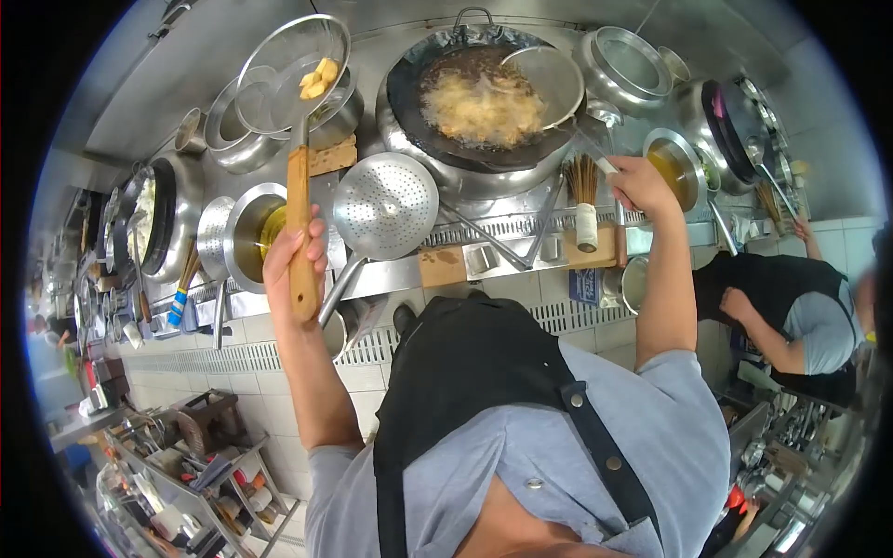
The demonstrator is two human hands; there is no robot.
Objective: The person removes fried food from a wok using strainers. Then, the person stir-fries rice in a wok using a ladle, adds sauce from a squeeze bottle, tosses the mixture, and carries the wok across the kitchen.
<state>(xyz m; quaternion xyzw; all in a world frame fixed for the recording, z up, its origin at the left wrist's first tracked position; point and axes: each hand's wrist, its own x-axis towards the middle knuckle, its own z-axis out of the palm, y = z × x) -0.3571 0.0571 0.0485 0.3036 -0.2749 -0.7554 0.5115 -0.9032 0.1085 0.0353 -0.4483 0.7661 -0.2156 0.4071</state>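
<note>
My left hand (296, 256) is wrapped round the wooden handle of a mesh strainer (296, 42). A few golden fried pieces (319, 79) lie in that strainer, which is raised over the metal pots at the left. My right hand (644, 186) grips the pale handle of a second mesh strainer (547, 79). Its round mesh lies over the right side of a dark wok (402, 102), partly in the bubbling oil (479, 107). Pale pieces froth there, but the foam hides their shape. Between my hands, a perforated ladle (386, 206) rests on the counter edge.
A bamboo brush (584, 205) stands right of the wok. Oil-filled pots flank it, one at the left (244, 244) and one at the right (684, 158). Stacked bowls (628, 65) sit behind. A co-worker in a dark apron (758, 288) works at another wok on the right.
</note>
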